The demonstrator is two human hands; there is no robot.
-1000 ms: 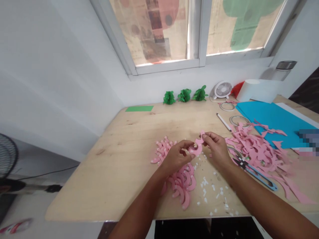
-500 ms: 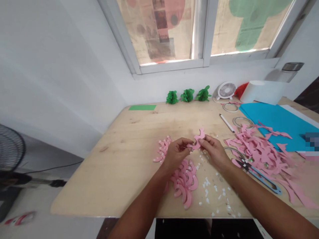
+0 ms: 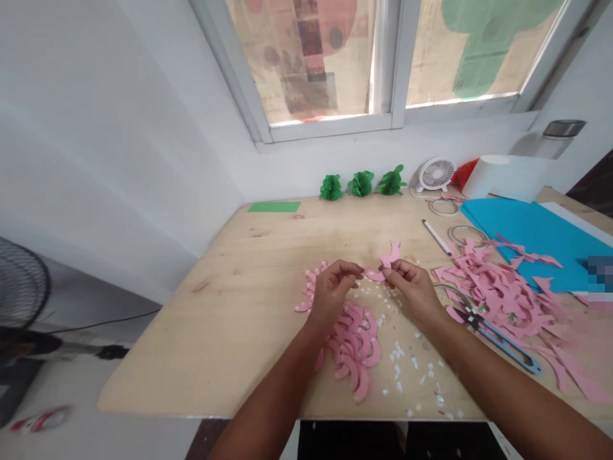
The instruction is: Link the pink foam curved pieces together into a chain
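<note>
My right hand [image 3: 405,281] pinches a curved pink paper cutout [image 3: 376,275] between thumb and fingers, with a wavy part rising above the fingertips. Just left of the cutout's end is my left hand [image 3: 338,284], its fingers curled and the tips close together; anything between them is too small to make out. Under and in front of my left hand lies a stack of crescent-shaped pink paper pieces [image 3: 357,345], several with whitish spots at their ends. More such pieces [image 3: 306,300] sit to its left. Small white scraps [image 3: 397,351] are scattered between my forearms.
To the right, pink paper offcuts [image 3: 507,287] form a heap, with a blue-handled cutting tool [image 3: 507,345] at its near side. Beyond are tape rings [image 3: 443,206], a white pen [image 3: 437,237] and blue sheets [image 3: 569,243]. Green paper ornaments [image 3: 361,184] and a small fan [image 3: 435,174] line the wall.
My left fingertips have come off the pink cutout and sit slightly apart from it. The cutout has turned a little in my right hand, its upper part shifting right.
</note>
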